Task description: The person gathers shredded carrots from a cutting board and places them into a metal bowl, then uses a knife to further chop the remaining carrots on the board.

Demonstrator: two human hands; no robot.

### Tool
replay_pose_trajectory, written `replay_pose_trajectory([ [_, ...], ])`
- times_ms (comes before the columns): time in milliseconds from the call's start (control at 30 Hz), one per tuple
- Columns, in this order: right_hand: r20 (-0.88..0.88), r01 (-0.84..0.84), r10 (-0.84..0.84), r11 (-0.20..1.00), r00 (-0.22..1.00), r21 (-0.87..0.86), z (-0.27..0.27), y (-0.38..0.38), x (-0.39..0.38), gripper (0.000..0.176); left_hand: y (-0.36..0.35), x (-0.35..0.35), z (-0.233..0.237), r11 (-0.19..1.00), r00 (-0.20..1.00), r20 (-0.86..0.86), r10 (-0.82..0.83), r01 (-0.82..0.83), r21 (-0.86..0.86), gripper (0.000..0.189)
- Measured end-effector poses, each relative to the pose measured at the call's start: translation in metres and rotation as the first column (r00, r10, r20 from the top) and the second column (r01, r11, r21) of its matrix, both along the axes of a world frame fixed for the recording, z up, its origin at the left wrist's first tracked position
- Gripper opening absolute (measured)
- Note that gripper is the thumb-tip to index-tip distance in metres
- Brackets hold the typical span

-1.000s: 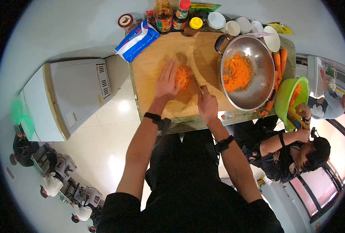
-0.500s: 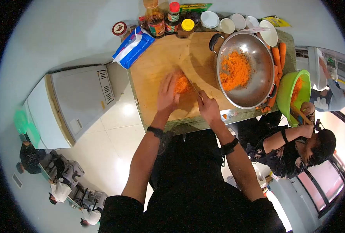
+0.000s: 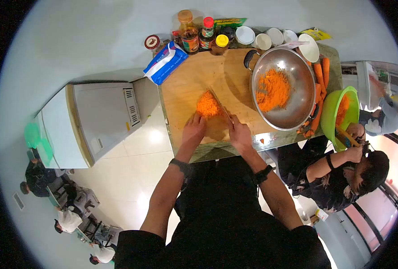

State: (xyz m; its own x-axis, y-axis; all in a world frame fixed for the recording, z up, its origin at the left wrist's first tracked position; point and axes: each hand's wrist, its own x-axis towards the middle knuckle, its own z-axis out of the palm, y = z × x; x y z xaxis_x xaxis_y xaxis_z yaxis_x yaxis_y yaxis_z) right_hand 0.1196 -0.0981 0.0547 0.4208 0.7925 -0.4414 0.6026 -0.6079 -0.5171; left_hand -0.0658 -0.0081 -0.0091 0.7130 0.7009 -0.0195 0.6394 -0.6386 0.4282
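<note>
On the wooden board lies a small heap of chopped carrot. My right hand is wrapped round the handle of a knife, whose blade stands along the right side of the heap. At the heap's lower left, my left hand rests on the board, its fingers close to the carrot bits; it holds nothing that I can see. A large metal pan with more chopped carrot is on the right of the board.
Bottles, jars and white cups line the back edge, with a blue packet at the left. Whole carrots lie right of the pan. A person works at a green bowl. A white fridge stands left.
My left hand has drawn back from the top of the heap to its lower left side. The heap shows more fully. The whole view has shifted slightly.
</note>
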Motion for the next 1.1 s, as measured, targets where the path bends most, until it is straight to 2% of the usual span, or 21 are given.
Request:
replay_pose_trajectory([
  [67,0.027,0.019,-0.019,1.0,0.999,-0.005,-0.004,-0.013,0.007,0.031,0.002,0.022,-0.004,0.993,0.998,-0.015,0.06,-0.062,-0.097,0.026],
  [167,0.016,0.046,-0.047,0.997,0.999,0.054,-0.003,-0.022,0.015,0.031,0.004,0.037,0.011,0.986,0.993,0.064,0.1,-0.09,-0.143,0.026],
  [300,0.031,0.047,-0.05,0.996,0.998,0.073,0.005,-0.034,0.019,0.031,0.009,0.024,0.022,0.989,0.988,0.106,0.109,-0.097,-0.107,0.022],
  [367,0.072,0.033,-0.031,0.999,0.997,-0.023,0.007,-0.039,0.02,0.036,0.01,0.01,0.032,0.976,0.977,0.103,0.186,-0.171,-0.135,0.014],
  [400,0.07,0.03,-0.029,0.999,0.997,-0.011,0.006,-0.039,0.017,0.036,0.013,0.003,0.036,0.977,0.977,0.104,0.187,-0.174,-0.123,0.014],
  [467,0.387,-0.029,-0.007,0.996,0.922,0.089,0.003,-0.035,0.013,0.044,0.018,-0.008,0.041,0.97,0.97,0.097,0.224,-0.212,-0.117,0.008],
  [500,0.388,-0.035,-0.007,0.994,0.921,0.102,-0.003,-0.033,0.015,0.044,0.021,-0.011,0.044,0.97,0.968,0.102,0.228,-0.217,-0.106,0.008],
  [567,0.395,-0.084,0.051,0.994,0.917,0.068,-0.023,-0.031,0.02,0.052,0.023,-0.018,0.049,0.924,0.947,0.03,0.32,-0.305,-0.231,0.007],
  [600,0.398,-0.082,0.045,0.994,0.916,0.078,-0.031,-0.029,0.021,0.052,0.025,-0.018,0.055,0.927,0.947,0.036,0.318,-0.303,-0.223,0.007],
  [667,0.454,-0.181,0.141,0.982,0.88,0.046,-0.045,-0.029,0.024,0.056,0.024,-0.012,0.067,0.9,0.935,-0.054,0.35,-0.351,-0.259,0.008],
  [700,0.463,-0.166,0.127,0.985,0.877,0.045,-0.049,-0.03,0.024,0.056,0.023,-0.013,0.062,0.905,0.941,-0.044,0.335,-0.334,-0.261,0.008],
  [767,0.422,-0.196,0.182,0.98,0.888,-0.009,-0.05,-0.03,0.019,0.062,0.02,-0.015,0.043,0.918,0.932,0.13,0.338,-0.295,-0.266,0.012],
  [833,0.45,-0.229,0.202,0.973,0.87,0.007,-0.049,-0.036,0.018,0.061,0.015,-0.001,0.047,0.928,0.92,0.186,0.346,-0.307,-0.212,0.021],
  [900,0.441,-0.201,0.157,0.978,0.884,0.054,-0.04,-0.042,0.022,0.054,0.012,0.01,0.055,0.91,0.926,0.132,0.353,-0.307,-0.279,0.019],
  [967,0.409,-0.203,0.137,0.972,0.902,0.122,-0.031,-0.041,0.027,0.047,0.012,0.012,0.057,0.951,0.947,0.171,0.271,-0.236,-0.2,0.015],
  [1000,0.307,-0.22,0.157,0.958,0.939,0.183,-0.023,-0.04,0.036,0.036,0.01,0.019,0.062,0.913,0.929,0.132,0.346,-0.3,-0.277,0.013],
  [1033,0.207,-0.228,0.18,0.944,0.962,0.238,-0.016,-0.042,0.048,0.025,0.011,0.024,0.061,0.913,0.929,0.14,0.343,-0.295,-0.281,0.013],
  [1067,0.213,-0.223,0.175,0.948,0.961,0.228,-0.009,-0.043,0.058,0.025,0.011,0.025,0.06,0.912,0.923,0.162,0.348,-0.293,-0.287,0.013],
  [1100,0.116,-0.25,0.224,0.91,0.968,0.331,0.002,-0.041,0.071,0.017,0.011,0.028,0.057,0.911,0.918,0.187,0.35,-0.287,-0.295,0.013],
])
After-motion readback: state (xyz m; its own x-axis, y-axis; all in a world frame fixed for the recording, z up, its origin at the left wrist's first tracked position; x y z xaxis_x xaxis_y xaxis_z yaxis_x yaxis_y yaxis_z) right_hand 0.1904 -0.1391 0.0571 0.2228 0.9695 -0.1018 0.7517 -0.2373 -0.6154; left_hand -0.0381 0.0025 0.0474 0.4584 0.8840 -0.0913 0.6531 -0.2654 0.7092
